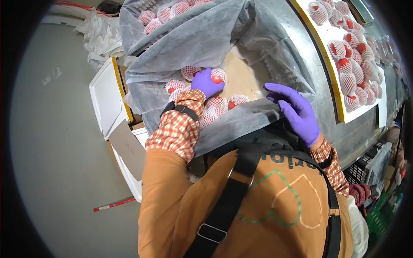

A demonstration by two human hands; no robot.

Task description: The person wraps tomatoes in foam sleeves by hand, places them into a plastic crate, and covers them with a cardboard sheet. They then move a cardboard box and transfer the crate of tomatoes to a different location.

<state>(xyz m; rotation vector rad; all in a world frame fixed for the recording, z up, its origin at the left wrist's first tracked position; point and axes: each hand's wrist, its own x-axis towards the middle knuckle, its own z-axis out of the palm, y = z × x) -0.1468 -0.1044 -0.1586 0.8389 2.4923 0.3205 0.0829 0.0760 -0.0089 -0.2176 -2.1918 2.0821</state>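
Observation:
My left hand (208, 83), in a purple glove, is closed round a red round fruit in a white foam net (219, 76). It is inside a box lined with translucent plastic film (180, 58). Around that hand sit several more netted red fruits (216, 105), along the box's near and left sides. Brown cardboard (241, 79) shows in the middle of the box. My right hand (297, 112), also gloved in purple, is over the right part of the liner, fingers stretched and apart, with nothing in them.
Another lined box (165, 15) with netted fruits stands beyond. At right, a white tray with a yellow edge (338, 92) carries many netted fruits on a metal table (316, 56). White folded-open box flaps (105, 101) stick out at left. A red strip (114, 204) lies on the floor.

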